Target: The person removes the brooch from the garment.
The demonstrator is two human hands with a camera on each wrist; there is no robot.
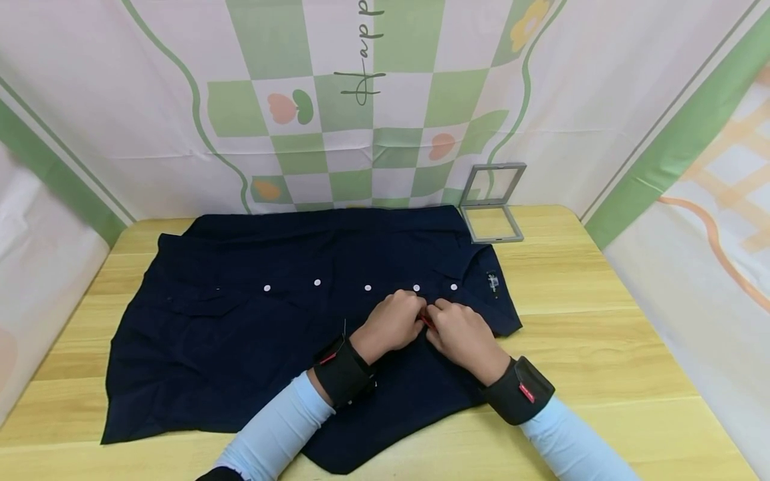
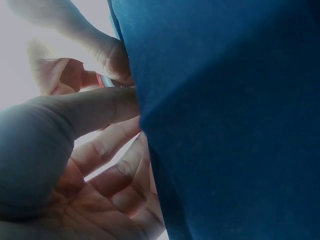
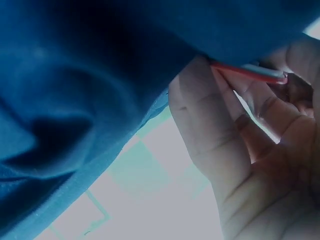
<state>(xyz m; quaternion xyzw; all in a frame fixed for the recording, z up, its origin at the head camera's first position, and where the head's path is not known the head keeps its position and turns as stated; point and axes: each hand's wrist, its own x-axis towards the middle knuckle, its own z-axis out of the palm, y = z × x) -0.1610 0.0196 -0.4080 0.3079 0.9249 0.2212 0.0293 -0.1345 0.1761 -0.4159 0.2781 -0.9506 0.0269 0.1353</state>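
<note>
A dark navy button-up shirt [image 1: 240, 367] lies spread on the table, with a row of white buttons [image 1: 317, 282] along its front and its collar at the right. Close below the buttons near the collar, my left hand [image 1: 391, 324] pinches the fabric; the left wrist view shows thumb and fingers at the cloth edge [image 2: 165, 185]. Right beside it, my right hand [image 1: 463, 334] holds a thin red and grey tool [image 3: 250, 73] among its curled fingers. Most of that tool is hidden, so its kind cannot be told.
An open grey frame-like case [image 1: 493, 224] stands at the table's back right, beside the shirt. The wooden table [image 1: 595, 334] ends at a patterned curtain [image 1: 397, 100] behind. A chest pocket flap [image 1: 207, 306] lies toward the shirt's left part.
</note>
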